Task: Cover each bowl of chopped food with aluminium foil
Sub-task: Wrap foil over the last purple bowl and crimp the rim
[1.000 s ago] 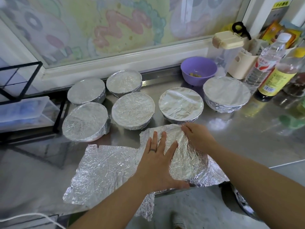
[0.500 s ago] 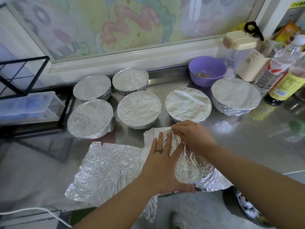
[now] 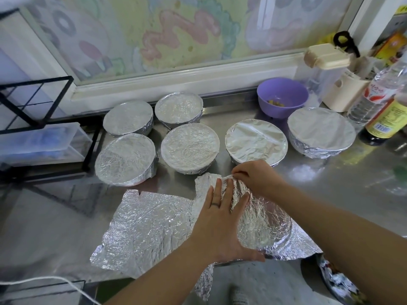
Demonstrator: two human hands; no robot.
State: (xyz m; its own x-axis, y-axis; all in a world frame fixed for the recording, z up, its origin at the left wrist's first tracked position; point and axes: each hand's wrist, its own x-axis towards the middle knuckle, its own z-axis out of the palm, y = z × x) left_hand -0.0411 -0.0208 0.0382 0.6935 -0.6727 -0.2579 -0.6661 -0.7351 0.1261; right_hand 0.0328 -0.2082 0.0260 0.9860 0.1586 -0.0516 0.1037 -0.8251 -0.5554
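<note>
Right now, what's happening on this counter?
A person is wrapping a bowl with a foil sheet at the counter's near edge. The left hand presses flat on top; the right hand's fingers pinch the foil at the far rim. Six foil-covered bowls sit behind. A purple bowl is uncovered.

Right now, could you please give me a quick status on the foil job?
Left hand flat on foil sheet; right hand pinching its far edge. Six wrapped bowls behind. Purple bowl uncovered.
</note>
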